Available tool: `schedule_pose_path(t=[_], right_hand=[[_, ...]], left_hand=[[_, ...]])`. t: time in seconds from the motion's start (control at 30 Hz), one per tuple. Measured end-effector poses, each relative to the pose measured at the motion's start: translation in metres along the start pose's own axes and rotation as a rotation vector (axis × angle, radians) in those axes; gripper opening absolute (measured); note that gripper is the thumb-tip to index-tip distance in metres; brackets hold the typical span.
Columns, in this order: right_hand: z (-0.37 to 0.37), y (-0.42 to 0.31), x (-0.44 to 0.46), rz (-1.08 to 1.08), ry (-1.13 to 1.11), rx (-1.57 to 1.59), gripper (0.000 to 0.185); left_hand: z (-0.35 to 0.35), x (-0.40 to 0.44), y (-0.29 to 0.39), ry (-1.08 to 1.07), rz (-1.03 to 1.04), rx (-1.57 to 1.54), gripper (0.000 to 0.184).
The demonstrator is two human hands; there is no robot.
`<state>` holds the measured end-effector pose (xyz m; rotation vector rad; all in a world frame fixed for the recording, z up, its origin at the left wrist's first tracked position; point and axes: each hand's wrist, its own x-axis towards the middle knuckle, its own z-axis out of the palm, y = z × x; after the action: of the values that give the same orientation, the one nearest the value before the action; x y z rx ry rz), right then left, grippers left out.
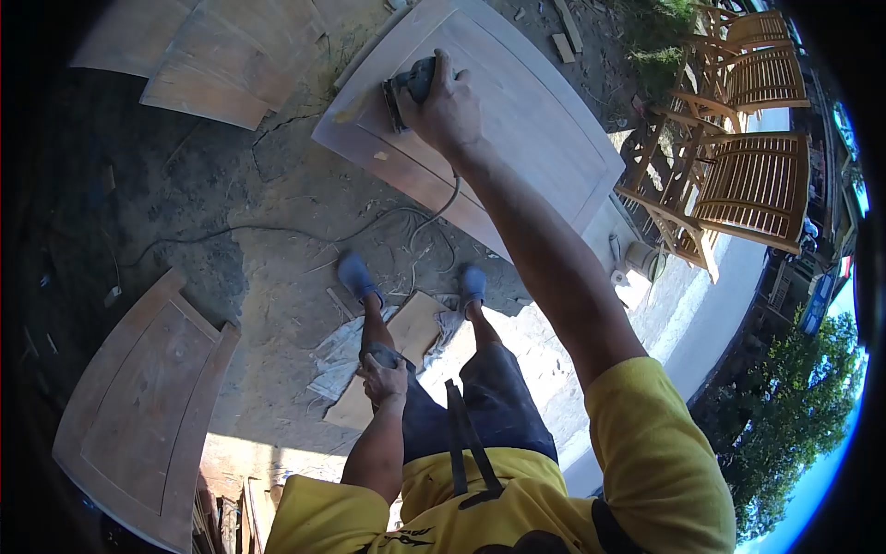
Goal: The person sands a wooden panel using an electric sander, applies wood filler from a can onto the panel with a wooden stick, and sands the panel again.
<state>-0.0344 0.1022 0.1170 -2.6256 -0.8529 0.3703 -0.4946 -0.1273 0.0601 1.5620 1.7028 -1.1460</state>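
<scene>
Apparently you're sanding the panel (531, 115), right fingers (442, 66) closed round the sander (422, 80), left fingers (373, 371) at your knee (382, 352), hold unclear; next, press evenly.

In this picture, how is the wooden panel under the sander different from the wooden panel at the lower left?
The upper panel has a sander on it; the lower-left panel has no tool on it. The upper panel looks paler, the lower-left panel browner. The lower-left panel has a notch in its upper end, while the upper panel's left end runs straight. Both are wooden, with a border around an inner field.
</scene>
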Motion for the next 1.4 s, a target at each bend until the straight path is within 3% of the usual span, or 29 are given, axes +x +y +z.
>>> schedule_pose_path(t=[0.3, 0.37, 0.43, 0.57, 0.63, 0.7, 0.77, 0.97, 1.03, 1.13, 1.23, 1.4], right_hand=[[-0.050, 0.186, -0.148, 0.461, 0.282, -0.105, 0.086], [-0.062, 0.223, -0.167, 0.734, 0.301, -0.170, 0.087], [-0.072, 0.238, -0.178, 0.970, 0.316, -0.130, 0.088], [-0.066, 0.224, -0.183, 1.054, 0.279, -0.060, 0.088], [-0.038, 0.204, -0.180, 0.758, 0.371, -0.101, 0.089], [-0.049, 0.119, -0.155, 0.739, 0.292, -0.057, 0.090], [-0.018, 0.095, -0.130, 0.580, 0.333, 0.064, 0.092], [0.000, 0.004, -0.035, 0.318, 0.131, 0.218, 0.095], [0.000, -0.001, -0.006, 0.086, 0.009, 0.212, 0.093], [-0.014, 0.001, 0.026, -0.014, -0.073, 0.137, 0.091], [-0.014, 0.009, 0.064, -0.020, -0.011, 0.135, 0.094], [-0.023, 0.001, 0.119, -0.022, 0.008, 0.110, 0.092]], left_hand=[[-0.036, 0.023, -0.027, -0.036, 0.078, 0.122, 0.092], [-0.041, 0.031, -0.033, -0.082, 0.100, 0.108, 0.092], [-0.040, 0.041, -0.044, -0.063, 0.112, 0.099, 0.093], [-0.046, 0.051, -0.053, -0.048, 0.156, 0.140, 0.094], [-0.052, 0.056, -0.063, -0.088, 0.232, 0.154, 0.093], [-0.047, 0.064, -0.079, -0.082, 0.259, 0.165, 0.094], [-0.049, 0.063, -0.086, -0.156, 0.299, 0.182, 0.095], [-0.075, 0.069, -0.076, -0.168, 0.335, 0.126, 0.075], [-0.079, 0.084, -0.066, -0.113, 0.366, 0.093, 0.072], [-0.093, 0.085, -0.041, -0.054, 0.435, 0.044, 0.065], [-0.103, 0.079, -0.005, 0.045, 0.507, -0.009, 0.058], [-0.109, 0.061, 0.101, 0.334, 0.840, -0.342, 0.038]])
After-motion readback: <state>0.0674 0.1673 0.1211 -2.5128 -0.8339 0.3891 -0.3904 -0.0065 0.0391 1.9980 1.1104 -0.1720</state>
